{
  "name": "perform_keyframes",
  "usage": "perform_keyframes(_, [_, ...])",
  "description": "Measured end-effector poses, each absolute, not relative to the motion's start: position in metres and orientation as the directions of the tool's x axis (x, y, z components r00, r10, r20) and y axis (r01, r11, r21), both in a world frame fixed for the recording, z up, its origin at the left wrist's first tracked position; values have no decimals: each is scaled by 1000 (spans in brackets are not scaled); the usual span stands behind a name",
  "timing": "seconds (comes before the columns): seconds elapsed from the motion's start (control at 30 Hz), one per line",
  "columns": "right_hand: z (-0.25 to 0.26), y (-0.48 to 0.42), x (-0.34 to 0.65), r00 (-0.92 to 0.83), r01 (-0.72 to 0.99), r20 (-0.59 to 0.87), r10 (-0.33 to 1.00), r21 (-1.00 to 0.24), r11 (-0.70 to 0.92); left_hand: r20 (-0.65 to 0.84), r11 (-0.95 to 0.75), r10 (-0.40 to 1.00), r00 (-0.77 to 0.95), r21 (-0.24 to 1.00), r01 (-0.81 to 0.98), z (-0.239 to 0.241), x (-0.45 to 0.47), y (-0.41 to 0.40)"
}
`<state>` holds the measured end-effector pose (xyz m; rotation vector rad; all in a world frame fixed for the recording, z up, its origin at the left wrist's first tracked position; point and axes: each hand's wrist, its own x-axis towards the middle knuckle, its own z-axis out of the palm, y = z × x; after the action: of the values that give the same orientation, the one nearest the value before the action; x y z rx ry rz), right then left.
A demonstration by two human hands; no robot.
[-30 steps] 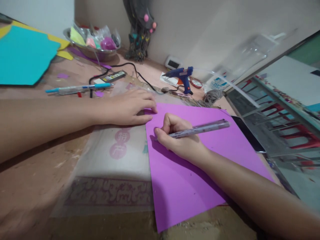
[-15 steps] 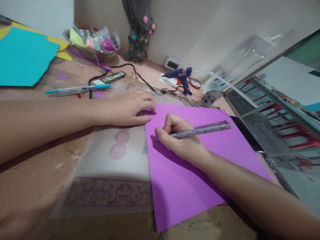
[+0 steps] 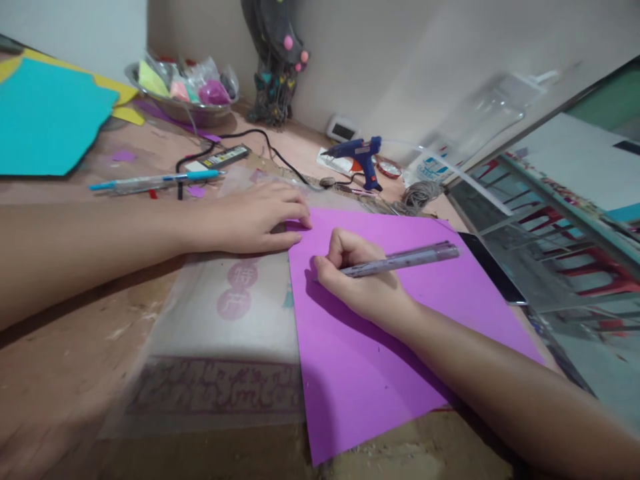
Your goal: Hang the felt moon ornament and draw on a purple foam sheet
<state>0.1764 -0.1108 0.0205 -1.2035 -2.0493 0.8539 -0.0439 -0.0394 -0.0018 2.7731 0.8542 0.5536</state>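
Note:
A purple foam sheet (image 3: 440,313) lies flat on the worn wooden table (image 3: 65,360). My right hand (image 3: 363,280) rests on the sheet and grips a grey pen (image 3: 403,259), its tip down near the sheet's left edge. My left hand (image 3: 250,217) lies flat beside it, fingertips pressing the sheet's upper left corner. Under that hand is a clear plastic bag (image 3: 230,333) with pink print.
A blue glue gun (image 3: 361,156) and black cable (image 3: 270,150) lie behind the sheet. A blue pen (image 3: 155,180), teal paper (image 3: 45,123) and a metal bowl of scraps (image 3: 185,87) are at left. A black phone (image 3: 495,270) and glass panel (image 3: 565,253) sit right.
Nothing has moved apart from a slight shift of the view; both hands keep their place on the purple sheet.

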Motion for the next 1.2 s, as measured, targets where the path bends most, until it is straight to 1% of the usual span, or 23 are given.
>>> perform_keyframes(0.1, [20,-111,178,-380,507,183,907,-779,370,295,-818,572,766,277,504,-1,-44,-40])
perform_keyframes(0.23, [18,-113,178,-428,456,104,898,-833,314,285,-816,575,767,261,515,-2,-44,-40])
perform_keyframes(0.33, [18,-114,177,-455,449,64,888,-845,291,293,-814,580,760,262,519,-4,-44,-39])
perform_keyframes(0.4, [19,-113,176,-455,469,73,888,-827,309,301,-815,578,758,262,517,-5,-45,-38])
perform_keyframes(0.5, [21,-112,177,-420,501,145,896,-786,362,309,-819,572,760,266,508,-5,-45,-38])
perform_keyframes(0.6, [22,-112,179,-367,522,200,908,-764,380,307,-819,571,762,275,503,-4,-45,-39])
perform_keyframes(0.67, [22,-113,179,-365,519,190,911,-772,368,300,-819,571,764,277,503,-3,-44,-39])
perform_keyframes(0.83, [19,-113,179,-430,474,88,899,-825,307,307,-820,570,762,268,506,-3,-45,-39])
perform_keyframes(0.93, [19,-111,179,-424,499,112,899,-799,335,301,-824,564,769,257,504,-4,-45,-38])
perform_keyframes(1.07, [20,-110,181,-339,526,191,921,-773,354,297,-819,571,765,265,509,-3,-45,-38])
perform_keyframes(1.13, [20,-110,181,-319,526,193,928,-778,342,297,-817,574,763,269,510,-3,-45,-39])
perform_keyframes(1.2, [20,-111,180,-342,512,164,925,-793,329,294,-818,572,766,269,508,-3,-45,-39])
